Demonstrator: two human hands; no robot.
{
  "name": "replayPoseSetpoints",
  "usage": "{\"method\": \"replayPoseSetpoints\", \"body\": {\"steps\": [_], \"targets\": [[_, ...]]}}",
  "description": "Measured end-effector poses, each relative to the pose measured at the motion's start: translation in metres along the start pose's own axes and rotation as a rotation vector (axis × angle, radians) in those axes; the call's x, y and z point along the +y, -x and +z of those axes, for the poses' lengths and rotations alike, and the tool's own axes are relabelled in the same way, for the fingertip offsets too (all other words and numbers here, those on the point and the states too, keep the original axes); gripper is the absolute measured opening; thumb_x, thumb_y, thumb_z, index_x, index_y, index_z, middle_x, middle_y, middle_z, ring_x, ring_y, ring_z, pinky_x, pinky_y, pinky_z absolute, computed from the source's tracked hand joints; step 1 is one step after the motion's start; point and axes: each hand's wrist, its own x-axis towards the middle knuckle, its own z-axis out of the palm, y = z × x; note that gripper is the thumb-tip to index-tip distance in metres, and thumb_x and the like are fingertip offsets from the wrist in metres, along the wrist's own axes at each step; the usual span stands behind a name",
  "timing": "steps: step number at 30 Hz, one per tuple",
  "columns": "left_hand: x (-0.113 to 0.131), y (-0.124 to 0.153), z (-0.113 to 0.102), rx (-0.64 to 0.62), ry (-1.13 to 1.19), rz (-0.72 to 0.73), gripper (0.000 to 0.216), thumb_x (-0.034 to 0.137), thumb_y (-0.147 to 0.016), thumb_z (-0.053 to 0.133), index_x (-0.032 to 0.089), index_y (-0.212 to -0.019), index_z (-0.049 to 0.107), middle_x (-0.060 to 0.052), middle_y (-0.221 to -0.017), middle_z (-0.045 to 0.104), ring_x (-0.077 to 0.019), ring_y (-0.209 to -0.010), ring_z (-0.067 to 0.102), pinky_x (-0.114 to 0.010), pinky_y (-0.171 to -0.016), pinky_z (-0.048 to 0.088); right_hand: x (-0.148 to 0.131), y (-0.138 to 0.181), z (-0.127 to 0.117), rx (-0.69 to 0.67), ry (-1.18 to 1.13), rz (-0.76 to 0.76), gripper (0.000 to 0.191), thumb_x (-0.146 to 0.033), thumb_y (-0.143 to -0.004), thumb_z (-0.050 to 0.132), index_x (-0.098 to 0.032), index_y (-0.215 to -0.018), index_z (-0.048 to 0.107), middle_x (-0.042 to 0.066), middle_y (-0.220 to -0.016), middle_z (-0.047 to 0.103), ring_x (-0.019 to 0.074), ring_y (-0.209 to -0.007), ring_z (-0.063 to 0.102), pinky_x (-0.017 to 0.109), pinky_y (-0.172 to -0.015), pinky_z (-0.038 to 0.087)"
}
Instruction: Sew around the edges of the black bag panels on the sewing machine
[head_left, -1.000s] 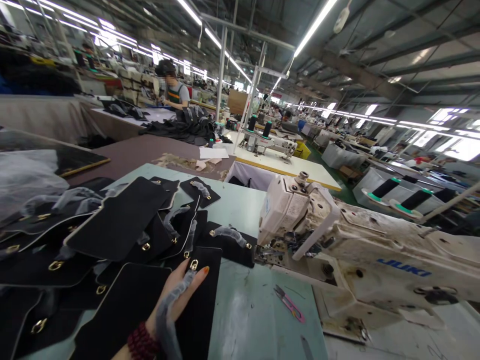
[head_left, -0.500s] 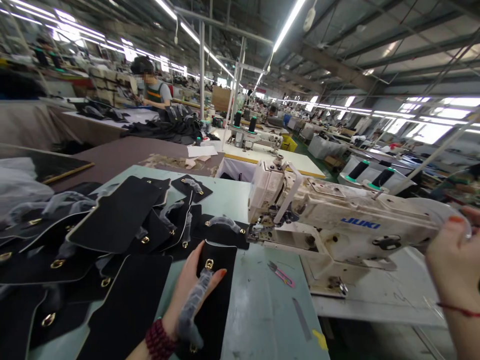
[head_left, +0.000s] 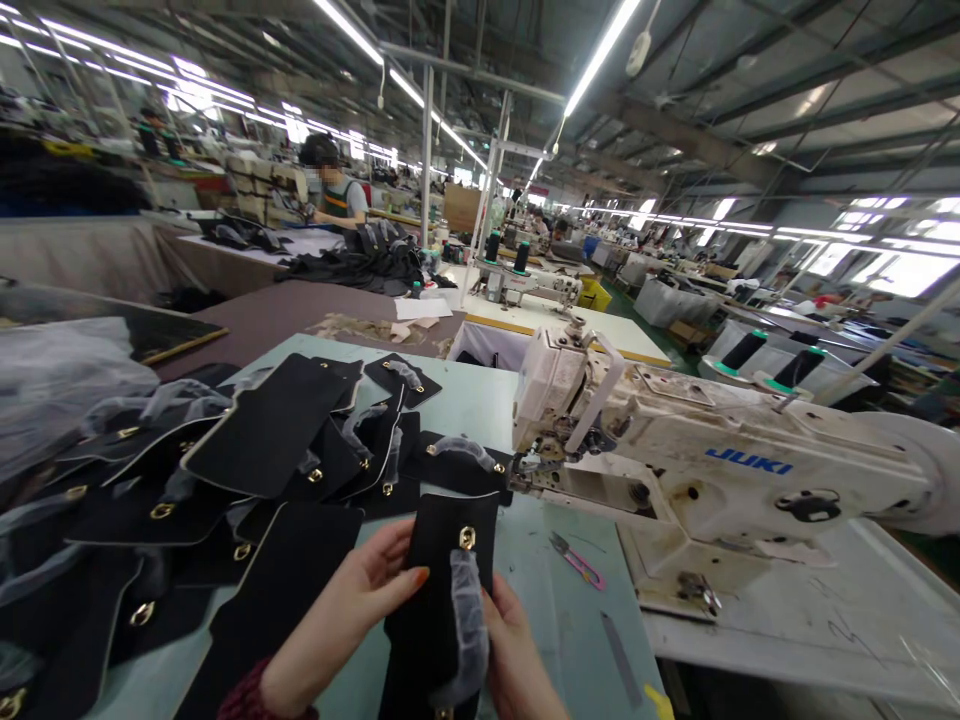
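A black bag panel point(head_left: 430, 600) with gold metal fittings and a plastic-wrapped handle point(head_left: 469, 635) is held up above the front of the pale green table. My left hand point(head_left: 367, 590) is closed on its left edge, thumb on the front face. From the right, my right hand point(head_left: 514, 640) grips the opposite edge beside the handle; some of its fingers are hidden behind the panel. Just beyond, another black panel with a wrapped handle point(head_left: 461, 452) lies flat, near the needle area of the white JUKI sewing machine point(head_left: 675, 440).
Many similar black panels point(head_left: 262, 420) lie overlapped on the left of the table. Pink-handled thread snips point(head_left: 576, 560) and a flat metal blade point(head_left: 619, 655) lie to the right of my hands. A co-worker point(head_left: 337, 190) is at a table farther back, near piled black pieces point(head_left: 360, 258).
My right hand has left the handwheel end of the machine and now grips the panel's right edge. My left hand has shifted to the panel's left edge. The view has turned slightly left.
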Motion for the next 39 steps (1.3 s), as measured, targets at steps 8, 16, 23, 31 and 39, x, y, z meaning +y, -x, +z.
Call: {"method": "replayPoseSetpoints", "body": {"steps": [8,16,23,31,39], "targets": [[-0.008,0.022,-0.026,0.009,0.099,-0.139,0.041,0.044,-0.084,0.067,0.021,-0.117,0.069,-0.009,-0.110,0.071,-0.0219,-0.091,0.065,-0.029,-0.074,0.053,0.005,-0.003,0.018,0.105,-0.090,0.119,0.045,-0.044,-0.067,0.081,-0.014,-0.098,0.070,0.010,-0.101,0.067,0.0218,-0.094,0.064,0.033,-0.083,0.052],[-0.013,0.042,-0.065,0.039,0.080,-0.166,0.041,0.051,-0.080,0.068,0.017,-0.103,0.073,-0.010,-0.097,0.073,-0.0223,-0.085,0.066,-0.027,-0.065,0.053,0.006,-0.011,0.027,0.243,-0.143,0.157,0.055,-0.043,-0.054,0.088,-0.017,-0.099,0.071,0.008,-0.114,0.065,0.0220,-0.104,0.062,0.033,-0.095,0.050],[-0.037,0.062,-0.114,0.235,-0.034,-0.222,0.048,0.062,-0.066,0.075,0.017,-0.082,0.072,-0.002,-0.063,0.064,-0.0144,-0.058,0.057,-0.021,-0.050,0.045,0.010,-0.026,0.030,0.245,-0.118,0.086,0.048,-0.033,-0.061,0.084,-0.015,-0.102,0.067,0.008,-0.105,0.067,0.0185,-0.095,0.064,0.030,-0.090,0.051],[-0.049,0.077,-0.140,0.498,-0.196,-0.150,0.057,0.073,-0.060,0.070,0.018,-0.075,0.069,-0.003,-0.063,0.063,-0.0158,-0.056,0.056,-0.023,-0.050,0.047,-0.001,-0.045,0.022,0.213,-0.055,0.001,0.047,-0.038,-0.067,0.082,-0.016,-0.105,0.067,0.007,-0.102,0.068,0.0155,-0.087,0.064,0.026,-0.081,0.052],[-0.031,0.021,-0.056,0.130,-0.050,0.028,0.052,0.033,-0.069,0.080,0.017,-0.114,0.060,-0.011,-0.111,0.068,-0.0257,-0.096,0.065,-0.032,-0.082,0.054,0.011,-0.038,0.041,0.114,-0.008,0.021,0.049,-0.042,-0.072,0.078,-0.014,-0.110,0.065,0.009,-0.107,0.066,0.0175,-0.092,0.063,0.027,-0.084,0.051]]}}
